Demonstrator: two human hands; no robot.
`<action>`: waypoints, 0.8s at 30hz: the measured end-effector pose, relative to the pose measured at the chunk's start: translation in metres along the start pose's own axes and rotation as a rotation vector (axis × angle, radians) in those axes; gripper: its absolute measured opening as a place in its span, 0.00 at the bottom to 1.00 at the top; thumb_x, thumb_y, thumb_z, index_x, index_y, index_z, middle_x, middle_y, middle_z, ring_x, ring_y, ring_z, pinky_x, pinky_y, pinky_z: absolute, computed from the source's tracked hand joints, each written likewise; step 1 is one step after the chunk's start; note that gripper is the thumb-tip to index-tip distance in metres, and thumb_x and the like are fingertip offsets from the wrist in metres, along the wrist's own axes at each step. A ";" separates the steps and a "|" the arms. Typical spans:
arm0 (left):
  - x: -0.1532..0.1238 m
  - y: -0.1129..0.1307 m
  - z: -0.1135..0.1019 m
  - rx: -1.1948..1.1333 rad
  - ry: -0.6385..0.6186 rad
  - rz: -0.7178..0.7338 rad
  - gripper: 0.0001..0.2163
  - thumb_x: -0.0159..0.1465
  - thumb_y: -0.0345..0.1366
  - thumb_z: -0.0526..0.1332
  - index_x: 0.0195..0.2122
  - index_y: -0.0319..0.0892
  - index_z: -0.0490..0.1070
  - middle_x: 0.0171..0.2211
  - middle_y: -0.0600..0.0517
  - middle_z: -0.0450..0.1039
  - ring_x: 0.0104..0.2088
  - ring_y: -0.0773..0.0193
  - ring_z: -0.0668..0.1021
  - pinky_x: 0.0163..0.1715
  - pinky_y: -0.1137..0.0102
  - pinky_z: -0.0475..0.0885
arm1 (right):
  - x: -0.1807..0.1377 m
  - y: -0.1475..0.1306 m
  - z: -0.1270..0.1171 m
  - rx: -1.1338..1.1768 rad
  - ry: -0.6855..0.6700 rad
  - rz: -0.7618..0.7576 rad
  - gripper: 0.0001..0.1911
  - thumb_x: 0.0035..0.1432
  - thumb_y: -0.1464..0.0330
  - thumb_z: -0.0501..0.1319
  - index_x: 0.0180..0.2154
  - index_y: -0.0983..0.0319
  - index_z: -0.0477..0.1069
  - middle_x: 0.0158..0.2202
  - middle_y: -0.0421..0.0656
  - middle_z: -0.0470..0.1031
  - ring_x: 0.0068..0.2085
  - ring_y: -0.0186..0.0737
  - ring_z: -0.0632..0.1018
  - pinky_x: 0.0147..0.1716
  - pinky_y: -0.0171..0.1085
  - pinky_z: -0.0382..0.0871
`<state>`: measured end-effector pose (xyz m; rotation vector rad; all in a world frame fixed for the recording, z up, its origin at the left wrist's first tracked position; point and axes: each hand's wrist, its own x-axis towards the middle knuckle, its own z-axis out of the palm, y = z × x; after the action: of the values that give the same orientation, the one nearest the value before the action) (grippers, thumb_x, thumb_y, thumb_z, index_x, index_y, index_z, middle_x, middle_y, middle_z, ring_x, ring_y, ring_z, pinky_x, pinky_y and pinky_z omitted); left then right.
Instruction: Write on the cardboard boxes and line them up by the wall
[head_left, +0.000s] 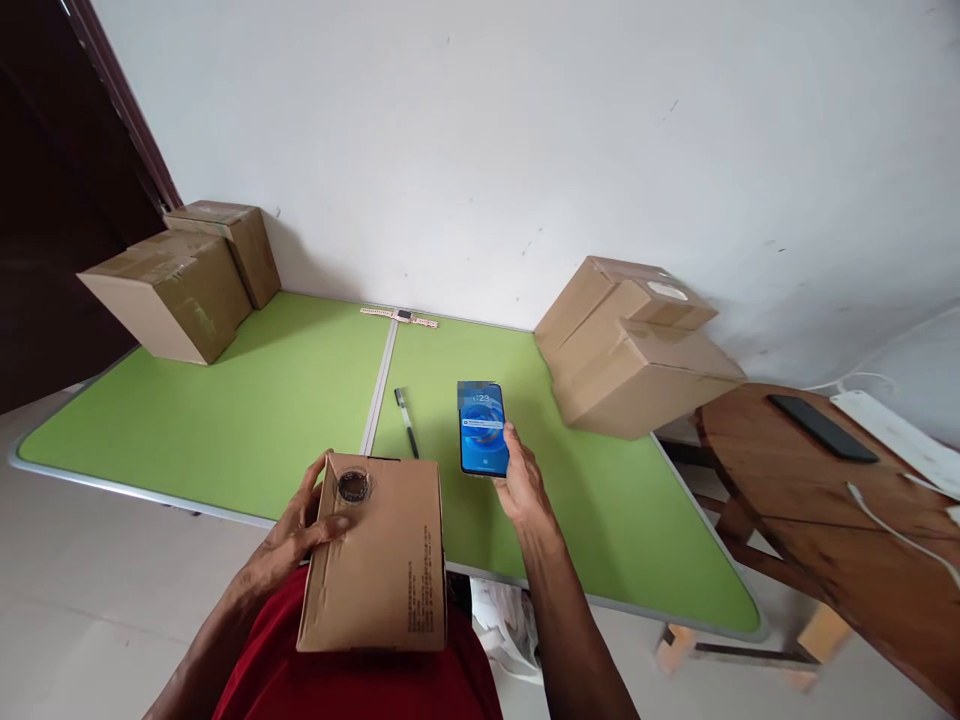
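My left hand (304, 525) grips the left side of a small cardboard box (382, 560), its thumb lying on the printed top face near a round dark hole. The box is close to my body, over the table's front edge. In my right hand (523, 478) is a smartphone (482, 440) with its screen lit blue, the thumb along its right edge and the other fingers hidden beneath. Between the box and the phone's far side, a pen (406, 422) with a dark cap lies on the green table (300, 390). A smartwatch (403, 316) with a pink strap rests at the back edge.
Taped cardboard boxes (176, 290) stand at the table's back left, and more cardboard boxes (637, 350) at its right. A brown wooden table (840, 530) adjoins on the right, bearing a black phone-like slab (823, 428), a white power strip (892, 435) and a white cable (896, 528).
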<state>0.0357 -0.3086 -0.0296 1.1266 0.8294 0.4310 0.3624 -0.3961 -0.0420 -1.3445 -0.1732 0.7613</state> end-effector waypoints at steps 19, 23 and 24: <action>-0.001 -0.005 0.001 0.037 0.074 0.006 0.51 0.60 0.55 0.73 0.79 0.53 0.49 0.77 0.44 0.59 0.76 0.37 0.62 0.68 0.52 0.70 | 0.053 0.016 -0.001 -0.893 0.073 -0.169 0.14 0.73 0.59 0.65 0.51 0.62 0.77 0.50 0.46 0.80 0.46 0.44 0.82 0.48 0.47 0.81; -0.003 -0.001 0.009 -0.015 0.087 0.019 0.51 0.59 0.54 0.74 0.79 0.53 0.50 0.76 0.45 0.61 0.75 0.36 0.62 0.66 0.53 0.73 | 0.045 0.003 0.004 -1.046 0.048 -0.140 0.15 0.73 0.58 0.65 0.53 0.62 0.76 0.51 0.47 0.80 0.47 0.44 0.83 0.48 0.48 0.81; -0.003 -0.001 0.009 -0.023 0.085 0.020 0.52 0.58 0.54 0.75 0.79 0.53 0.49 0.76 0.44 0.62 0.75 0.35 0.64 0.66 0.52 0.73 | 0.043 0.000 0.005 -1.069 0.040 -0.136 0.16 0.73 0.58 0.65 0.53 0.62 0.76 0.52 0.47 0.80 0.48 0.45 0.83 0.49 0.49 0.81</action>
<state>0.0406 -0.3169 -0.0274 1.1018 0.8856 0.5066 0.3924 -0.3665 -0.0538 -2.3178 -0.7005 0.5174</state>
